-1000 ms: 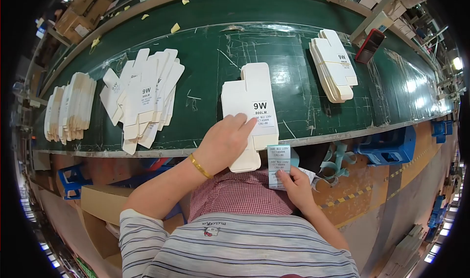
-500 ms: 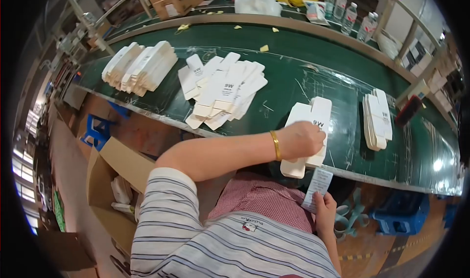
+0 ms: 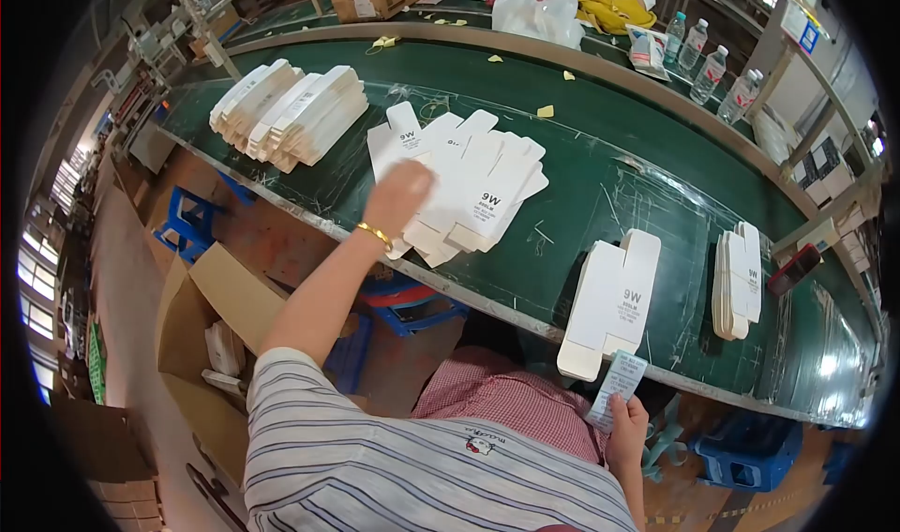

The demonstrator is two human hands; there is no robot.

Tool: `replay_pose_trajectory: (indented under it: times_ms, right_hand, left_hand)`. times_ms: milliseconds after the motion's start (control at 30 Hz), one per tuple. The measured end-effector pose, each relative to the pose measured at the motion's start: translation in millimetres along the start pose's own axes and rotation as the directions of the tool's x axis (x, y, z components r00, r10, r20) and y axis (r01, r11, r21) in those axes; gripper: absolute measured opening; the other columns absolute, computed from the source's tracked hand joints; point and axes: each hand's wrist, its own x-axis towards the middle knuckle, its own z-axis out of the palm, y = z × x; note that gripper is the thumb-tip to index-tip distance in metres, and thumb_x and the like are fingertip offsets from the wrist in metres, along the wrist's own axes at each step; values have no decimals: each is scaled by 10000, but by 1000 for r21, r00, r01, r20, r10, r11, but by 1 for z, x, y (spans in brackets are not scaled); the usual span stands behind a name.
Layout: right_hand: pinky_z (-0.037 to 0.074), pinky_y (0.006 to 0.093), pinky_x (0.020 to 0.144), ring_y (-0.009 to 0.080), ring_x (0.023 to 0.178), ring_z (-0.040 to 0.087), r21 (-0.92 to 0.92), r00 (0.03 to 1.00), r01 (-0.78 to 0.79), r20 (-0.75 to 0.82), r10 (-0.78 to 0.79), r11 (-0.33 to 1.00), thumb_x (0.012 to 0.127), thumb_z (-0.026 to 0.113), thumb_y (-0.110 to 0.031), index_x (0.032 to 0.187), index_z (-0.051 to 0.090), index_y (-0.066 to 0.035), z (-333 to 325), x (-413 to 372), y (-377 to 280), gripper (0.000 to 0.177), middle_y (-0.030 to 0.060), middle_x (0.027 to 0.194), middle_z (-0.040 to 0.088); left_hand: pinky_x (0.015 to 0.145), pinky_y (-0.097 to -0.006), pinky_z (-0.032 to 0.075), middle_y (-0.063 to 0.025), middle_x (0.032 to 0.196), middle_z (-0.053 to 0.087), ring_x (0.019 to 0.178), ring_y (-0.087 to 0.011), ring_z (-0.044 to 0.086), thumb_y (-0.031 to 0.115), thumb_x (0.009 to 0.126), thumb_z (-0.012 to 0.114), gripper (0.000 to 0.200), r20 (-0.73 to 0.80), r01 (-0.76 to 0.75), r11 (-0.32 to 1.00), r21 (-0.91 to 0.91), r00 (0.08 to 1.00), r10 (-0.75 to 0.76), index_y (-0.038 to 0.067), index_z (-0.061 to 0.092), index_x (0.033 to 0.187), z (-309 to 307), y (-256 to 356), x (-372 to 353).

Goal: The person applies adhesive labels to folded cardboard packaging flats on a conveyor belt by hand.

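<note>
Over flat cartons (image 3: 487,180), left hand (image 3: 398,194), grip unclear; right hand (image 3: 626,421) clamped on paper strip (image 3: 619,385).

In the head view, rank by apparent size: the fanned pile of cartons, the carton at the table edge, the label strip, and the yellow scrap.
1. fanned pile of cartons
2. carton at the table edge
3. label strip
4. yellow scrap, though it lies farther from the camera
</note>
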Motion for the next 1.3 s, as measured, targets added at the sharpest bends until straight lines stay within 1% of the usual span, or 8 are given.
replay_pose_trajectory:
  times_ms: [133,367,433,667,933,967,1033,1300]
  right_hand:
    - [511,252,694,97,762,619,-30,1000,0,-18,0,1000,971,574,-113,1035,645,47,0,0,-5,186,61,919,685]
    - [483,247,650,79,718,583,-108,997,-23,-72,15,994,966,579,-116,956,640,34,-9,1,1,163,38,855,666]
    - [491,252,667,87,734,593,-129,997,-18,-75,8,991,967,576,-114,981,639,40,-12,1,3,167,47,871,671]
    - [519,282,712,120,774,628,-35,998,32,-51,-33,999,958,573,-81,1041,636,66,-19,-17,-12,180,79,927,683]
    - [550,327,746,211,807,671,-16,974,-3,225,6,1000,849,545,-55,1067,607,78,50,3,-106,263,149,941,678]
    - [553,342,775,237,847,678,-115,964,-24,261,54,993,833,516,-53,1094,594,92,70,19,-116,308,183,970,673]
    - [499,305,699,160,800,626,-68,947,-47,315,66,997,853,634,-126,1049,623,81,130,55,-130,285,95,933,659]
    - [490,305,790,144,881,621,32,896,-211,407,180,977,975,581,-178,1139,583,-3,239,206,-96,241,50,999,662]
  left_hand:
    - [952,-432,483,-256,1140,622,1101,-398,597,404,790,759,749,41,882,465,-73,468,-883,-13,454,1333,16,-87,-9]
    - [954,-399,506,-265,1292,574,1159,-364,604,417,683,835,984,368,971,192,140,130,-921,-50,342,1394,18,-105,27]
    - [855,-380,533,-202,1067,703,966,-312,692,335,690,842,578,367,931,315,-186,363,-856,-36,677,1102,30,-148,6]
    - [737,-263,528,-69,972,697,840,-124,650,219,896,685,345,244,641,133,-756,465,-851,-24,659,1139,-30,-172,12]
    - [798,-283,510,-75,991,698,862,-130,641,267,888,671,339,596,758,557,-341,632,-495,19,694,1117,-23,-87,30]
    - [864,-296,492,-116,1032,706,910,-192,651,294,872,678,411,685,863,421,-278,486,-543,10,673,1169,-23,-78,39]
    - [936,-356,473,-161,1113,688,1038,-286,636,410,886,636,505,392,719,665,-202,681,-618,22,656,1208,5,-103,38]
    - [996,-431,442,-175,1277,604,1201,-365,545,540,880,580,536,456,789,613,54,526,-718,112,676,1188,32,-106,43]
